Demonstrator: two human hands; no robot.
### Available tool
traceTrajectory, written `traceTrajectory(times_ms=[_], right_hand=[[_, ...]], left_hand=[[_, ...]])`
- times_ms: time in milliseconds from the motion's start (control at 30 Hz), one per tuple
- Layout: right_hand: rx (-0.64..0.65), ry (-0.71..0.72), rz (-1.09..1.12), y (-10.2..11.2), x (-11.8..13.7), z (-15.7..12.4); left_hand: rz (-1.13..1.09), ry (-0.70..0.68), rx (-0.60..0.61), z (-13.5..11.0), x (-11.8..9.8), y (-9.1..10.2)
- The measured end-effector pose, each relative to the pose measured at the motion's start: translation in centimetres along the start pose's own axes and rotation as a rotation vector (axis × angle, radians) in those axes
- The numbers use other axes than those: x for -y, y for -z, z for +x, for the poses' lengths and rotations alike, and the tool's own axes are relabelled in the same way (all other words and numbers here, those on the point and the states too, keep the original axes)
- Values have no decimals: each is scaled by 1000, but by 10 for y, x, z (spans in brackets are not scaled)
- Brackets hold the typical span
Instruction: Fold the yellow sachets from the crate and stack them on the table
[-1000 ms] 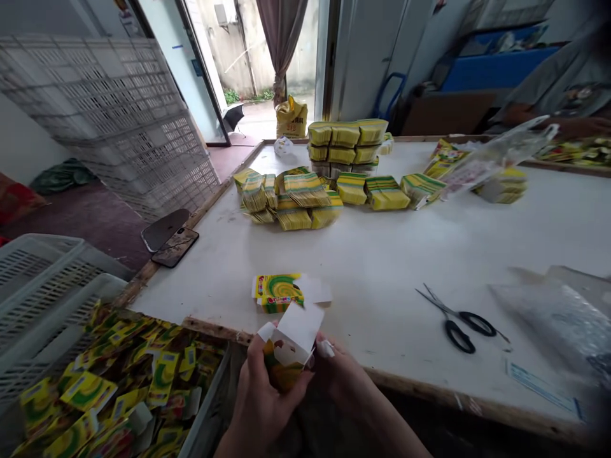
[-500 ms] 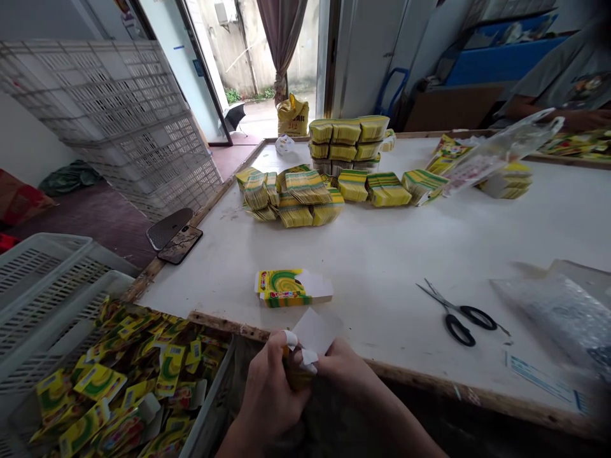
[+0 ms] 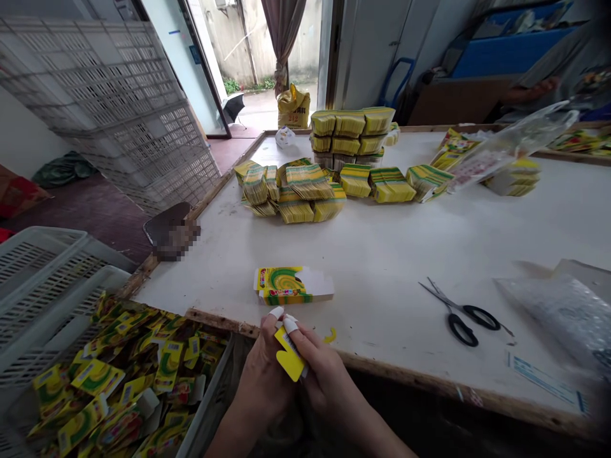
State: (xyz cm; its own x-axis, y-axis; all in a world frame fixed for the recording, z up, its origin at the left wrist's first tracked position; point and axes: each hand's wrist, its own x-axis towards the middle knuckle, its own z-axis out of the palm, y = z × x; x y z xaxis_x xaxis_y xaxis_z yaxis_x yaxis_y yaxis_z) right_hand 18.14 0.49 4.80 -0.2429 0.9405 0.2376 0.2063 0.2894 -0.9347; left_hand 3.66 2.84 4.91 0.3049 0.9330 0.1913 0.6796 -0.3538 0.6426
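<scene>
At the near table edge my left hand (image 3: 265, 375) and my right hand (image 3: 319, 372) are closed together around a small yellow carton (image 3: 289, 359). Only its yellow flap shows between the fingers. White tape covers the fingertips. A flat yellow-green carton (image 3: 286, 285) with a white flap lies on the white table (image 3: 382, 254) just beyond my hands. A tiny yellow scrap (image 3: 330, 335) lies by my right hand.
A white crate (image 3: 119, 381) full of folded yellow cartons stands low at the left. Bundles of flat cartons (image 3: 329, 172) are piled at the table's far side. Black scissors (image 3: 461, 312) and clear bags (image 3: 558, 312) lie to the right. A phone (image 3: 172, 232) rests on the left edge. Another person's arm (image 3: 529, 92) is at far right.
The carton's white flap, up and open a second ago, is now folded down; the carton is turned so its yellow side shows. Both hands have closed tighter around it.
</scene>
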Motion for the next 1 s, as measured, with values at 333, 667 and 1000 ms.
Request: traceTrajectory(times_ms=[333,667,1000], right_hand=[[92,64,-176,21,-17,4],[210,130,-96,49,3,20],[-54,46,-26,13,-11,28]], left_hand=[[151,-117,-160,-5,3,25],[139,-141,-50,-1,1,44],[204,93,-261,-23,41,48]])
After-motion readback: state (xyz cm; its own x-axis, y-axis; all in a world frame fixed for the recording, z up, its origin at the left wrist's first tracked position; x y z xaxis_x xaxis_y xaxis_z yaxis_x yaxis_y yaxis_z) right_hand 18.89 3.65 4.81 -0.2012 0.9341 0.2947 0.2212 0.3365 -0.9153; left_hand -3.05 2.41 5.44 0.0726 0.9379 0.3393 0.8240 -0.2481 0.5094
